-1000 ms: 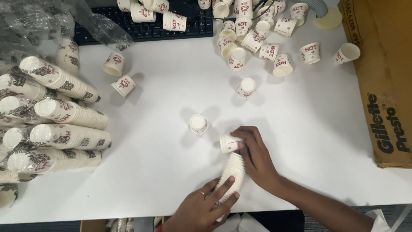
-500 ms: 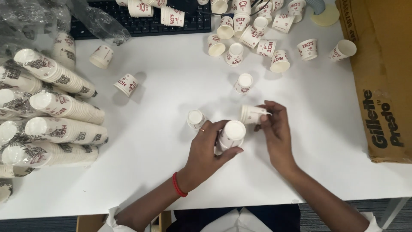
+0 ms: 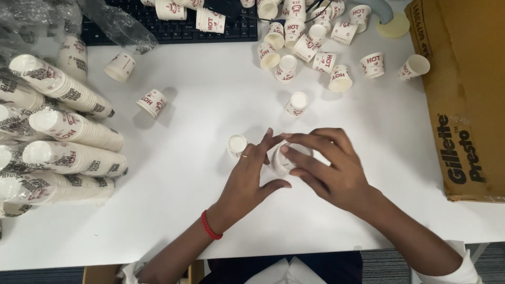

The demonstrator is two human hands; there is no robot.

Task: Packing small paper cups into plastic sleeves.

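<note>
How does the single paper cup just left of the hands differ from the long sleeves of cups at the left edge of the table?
The single paper cup stands alone and upright on the white table, its rim facing the camera; the sleeves of cups lie on their sides, many cups nested into long rows. The single cup is bare, while the sleeves sit in clear plastic wrap. Both are the same small white cups with red print.

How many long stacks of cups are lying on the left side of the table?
5 in plain view: stack one, stack two, stack three, stack four, and a fifth at the edge. More may hide under the plastic.
</note>
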